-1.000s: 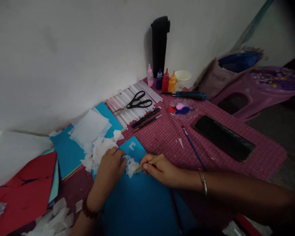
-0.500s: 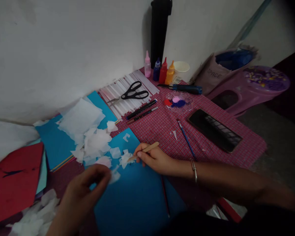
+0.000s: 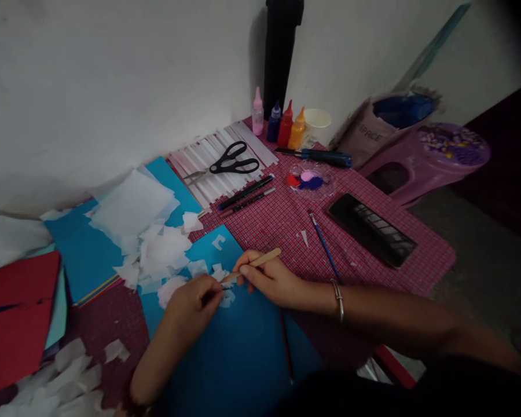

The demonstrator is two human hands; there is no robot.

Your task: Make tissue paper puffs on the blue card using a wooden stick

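My right hand (image 3: 269,278) is closed around a slim wooden stick (image 3: 267,256), whose pointed end slants down to the left over a blue sheet (image 3: 226,359). My left hand (image 3: 197,304) is pinched at that pointed end, with a small piece of white paper (image 3: 228,298) at its fingertips; how much of the paper is between the fingers is partly hidden. Small white paper scraps (image 3: 219,272) lie on the blue sheet by the stick's tip. Just left of them is a heap of torn white paper (image 3: 162,252).
Scissors (image 3: 234,162) rest on white strips. Beyond my right hand are a paintbrush (image 3: 323,240), a phone (image 3: 371,229), pens (image 3: 247,194), a paint palette (image 3: 325,188), a cutter knife (image 3: 325,157) and several paint bottles (image 3: 285,130). A red sheet (image 3: 17,324) lies at left.
My left hand has moved right and up, bringing its white paper piece to the stick's tip. My right hand keeps its hold on the stick, nearly still. The view has shifted slightly.
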